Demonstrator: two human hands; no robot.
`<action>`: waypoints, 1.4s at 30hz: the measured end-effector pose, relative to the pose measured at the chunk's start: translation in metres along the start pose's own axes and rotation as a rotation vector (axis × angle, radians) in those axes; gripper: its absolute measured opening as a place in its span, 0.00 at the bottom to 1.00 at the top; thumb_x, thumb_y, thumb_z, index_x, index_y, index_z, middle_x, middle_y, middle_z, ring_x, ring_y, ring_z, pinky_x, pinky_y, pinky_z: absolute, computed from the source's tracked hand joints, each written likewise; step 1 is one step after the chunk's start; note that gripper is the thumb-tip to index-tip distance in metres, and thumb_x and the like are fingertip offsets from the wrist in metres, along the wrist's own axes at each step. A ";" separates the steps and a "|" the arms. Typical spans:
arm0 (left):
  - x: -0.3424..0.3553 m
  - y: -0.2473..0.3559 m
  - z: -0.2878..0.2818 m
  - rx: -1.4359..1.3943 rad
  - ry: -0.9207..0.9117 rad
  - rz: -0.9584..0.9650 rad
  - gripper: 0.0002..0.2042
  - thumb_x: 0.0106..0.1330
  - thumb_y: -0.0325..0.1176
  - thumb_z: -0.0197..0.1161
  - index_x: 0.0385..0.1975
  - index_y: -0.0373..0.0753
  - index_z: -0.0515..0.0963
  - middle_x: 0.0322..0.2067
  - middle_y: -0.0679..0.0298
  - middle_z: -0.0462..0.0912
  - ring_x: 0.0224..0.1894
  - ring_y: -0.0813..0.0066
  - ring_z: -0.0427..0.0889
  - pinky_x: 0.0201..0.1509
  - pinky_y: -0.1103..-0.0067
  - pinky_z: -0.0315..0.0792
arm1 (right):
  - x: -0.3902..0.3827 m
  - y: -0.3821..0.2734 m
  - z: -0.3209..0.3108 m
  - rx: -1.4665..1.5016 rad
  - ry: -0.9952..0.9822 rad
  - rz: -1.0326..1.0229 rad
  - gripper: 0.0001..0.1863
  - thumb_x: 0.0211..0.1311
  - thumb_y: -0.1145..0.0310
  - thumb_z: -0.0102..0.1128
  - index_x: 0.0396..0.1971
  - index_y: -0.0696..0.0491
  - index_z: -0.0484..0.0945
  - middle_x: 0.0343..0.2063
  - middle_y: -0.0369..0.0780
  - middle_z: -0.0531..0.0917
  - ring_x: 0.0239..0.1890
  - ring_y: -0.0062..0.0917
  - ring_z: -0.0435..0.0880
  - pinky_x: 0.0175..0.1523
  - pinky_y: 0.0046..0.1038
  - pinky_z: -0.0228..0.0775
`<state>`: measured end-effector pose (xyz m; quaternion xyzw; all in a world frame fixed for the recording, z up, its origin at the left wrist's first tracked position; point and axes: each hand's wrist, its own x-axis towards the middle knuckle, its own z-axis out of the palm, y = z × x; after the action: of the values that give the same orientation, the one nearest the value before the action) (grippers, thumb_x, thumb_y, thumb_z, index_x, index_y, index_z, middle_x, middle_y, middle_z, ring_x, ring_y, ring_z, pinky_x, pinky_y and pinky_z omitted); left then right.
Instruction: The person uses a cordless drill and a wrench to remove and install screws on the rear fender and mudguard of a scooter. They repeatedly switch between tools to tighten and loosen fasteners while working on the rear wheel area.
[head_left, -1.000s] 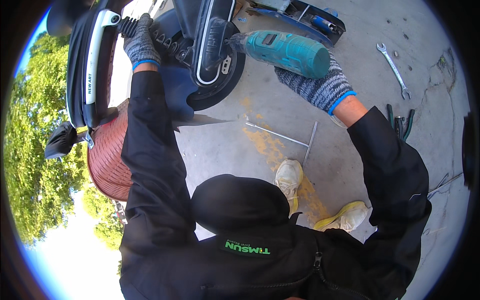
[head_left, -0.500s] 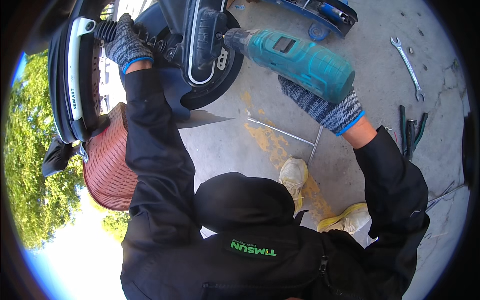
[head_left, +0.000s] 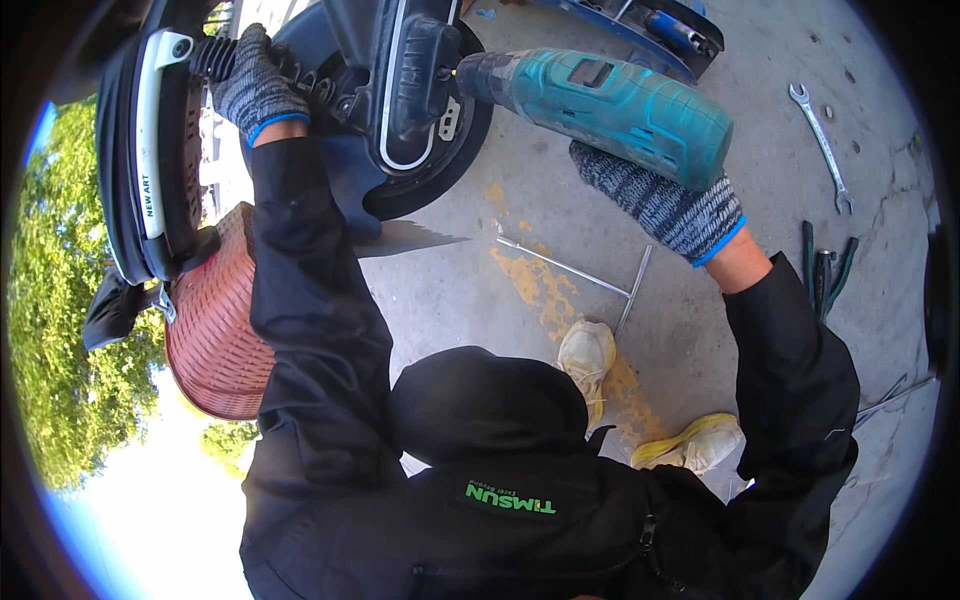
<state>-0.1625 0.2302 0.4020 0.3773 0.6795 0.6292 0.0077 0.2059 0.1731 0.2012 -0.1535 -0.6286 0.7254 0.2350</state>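
Observation:
My left hand (head_left: 258, 88), in a grey knit glove with a blue cuff, is wrapped round the black ribbed shock absorber (head_left: 214, 60) of a scooter. My right hand (head_left: 665, 205), gloved alike, grips a teal power drill (head_left: 620, 105) from below; its handle is hidden behind the body and hand. The drill's black nose points left at a black housing (head_left: 418, 80) beside the scooter's wheel (head_left: 468, 150). A short bit shows at the housing's edge; whether it touches a bolt there, I cannot tell.
On the concrete lie a double-ended spanner (head_left: 822, 150), green-handled pliers (head_left: 842, 270) and a T-handle wrench (head_left: 575, 268). A blue wheeled frame (head_left: 650, 30) stands at the far side. A brown woven basket (head_left: 222, 330) hangs on the left, near the white-trimmed seat (head_left: 152, 140).
The drill and my right hand have shifted slightly right, away from the housing. My left hand stays on the shock absorber.

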 end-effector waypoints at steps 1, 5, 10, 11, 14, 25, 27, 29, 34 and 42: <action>-0.001 0.002 0.002 0.018 -0.002 0.006 0.19 0.56 0.27 0.73 0.46 0.33 0.75 0.30 0.57 0.83 0.26 0.68 0.84 0.27 0.77 0.79 | 0.000 0.003 -0.002 0.065 0.001 -0.046 0.28 0.79 0.59 0.38 0.73 0.53 0.48 0.70 0.44 0.60 0.71 0.31 0.63 0.75 0.31 0.60; -0.011 0.008 0.010 -0.001 0.016 -0.054 0.19 0.56 0.27 0.73 0.46 0.34 0.75 0.30 0.57 0.83 0.26 0.68 0.84 0.27 0.76 0.79 | 0.002 0.014 -0.006 -0.143 0.020 -0.113 0.30 0.79 0.57 0.39 0.73 0.52 0.47 0.69 0.45 0.60 0.71 0.33 0.63 0.75 0.32 0.59; -0.004 0.003 0.006 0.039 0.033 -0.037 0.18 0.60 0.30 0.71 0.46 0.31 0.75 0.33 0.56 0.83 0.29 0.66 0.85 0.30 0.77 0.81 | 0.003 0.005 -0.013 -0.207 -0.023 -0.066 0.30 0.78 0.56 0.40 0.73 0.51 0.47 0.69 0.45 0.60 0.70 0.32 0.64 0.75 0.31 0.60; 0.003 0.001 0.002 0.083 0.013 -0.010 0.18 0.60 0.29 0.71 0.46 0.31 0.75 0.33 0.56 0.83 0.29 0.66 0.85 0.31 0.77 0.81 | 0.003 0.004 -0.013 -0.190 -0.023 -0.055 0.30 0.78 0.56 0.40 0.73 0.51 0.48 0.69 0.44 0.60 0.70 0.32 0.64 0.75 0.31 0.60; 0.003 -0.001 0.002 0.051 0.002 -0.004 0.19 0.57 0.29 0.72 0.46 0.31 0.74 0.31 0.57 0.83 0.27 0.68 0.84 0.28 0.76 0.80 | 0.000 0.003 -0.010 -0.158 -0.001 -0.041 0.30 0.78 0.57 0.41 0.73 0.50 0.48 0.69 0.44 0.61 0.70 0.31 0.64 0.74 0.31 0.60; -0.005 0.007 0.007 0.085 0.019 -0.034 0.18 0.60 0.29 0.71 0.47 0.32 0.74 0.32 0.57 0.83 0.27 0.68 0.84 0.30 0.78 0.81 | 0.007 -0.010 -0.015 -0.126 0.048 0.058 0.28 0.76 0.59 0.45 0.71 0.49 0.55 0.67 0.42 0.66 0.67 0.30 0.69 0.73 0.31 0.62; -0.007 0.008 0.008 0.084 0.034 -0.052 0.18 0.59 0.29 0.71 0.47 0.32 0.74 0.32 0.58 0.83 0.27 0.68 0.84 0.29 0.78 0.81 | 0.007 -0.011 -0.017 -0.242 0.060 0.040 0.28 0.76 0.59 0.47 0.71 0.48 0.57 0.66 0.41 0.68 0.66 0.30 0.70 0.72 0.31 0.63; -0.009 0.008 0.008 0.079 0.037 -0.052 0.18 0.59 0.29 0.71 0.47 0.32 0.75 0.32 0.58 0.82 0.27 0.68 0.84 0.29 0.78 0.81 | 0.006 -0.011 -0.016 -0.354 0.061 0.020 0.27 0.75 0.59 0.48 0.70 0.48 0.58 0.65 0.40 0.69 0.66 0.29 0.71 0.71 0.31 0.64; 0.001 0.002 0.003 0.102 0.023 0.003 0.20 0.56 0.29 0.73 0.46 0.31 0.74 0.31 0.56 0.83 0.26 0.68 0.84 0.28 0.76 0.80 | 0.001 -0.012 -0.014 -0.702 0.090 -0.024 0.27 0.73 0.60 0.52 0.68 0.46 0.62 0.63 0.38 0.72 0.64 0.27 0.73 0.69 0.31 0.67; -0.007 0.005 0.008 -0.016 0.009 -0.052 0.20 0.57 0.27 0.72 0.48 0.33 0.73 0.29 0.56 0.83 0.25 0.68 0.83 0.27 0.76 0.79 | 0.011 -0.023 -0.025 -0.716 0.081 0.027 0.26 0.70 0.61 0.57 0.66 0.45 0.66 0.60 0.37 0.76 0.61 0.27 0.75 0.67 0.31 0.69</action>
<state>-0.1509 0.2332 0.4013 0.3564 0.6841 0.6360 0.0241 0.2132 0.2025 0.2206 -0.2630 -0.8309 0.4555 0.1817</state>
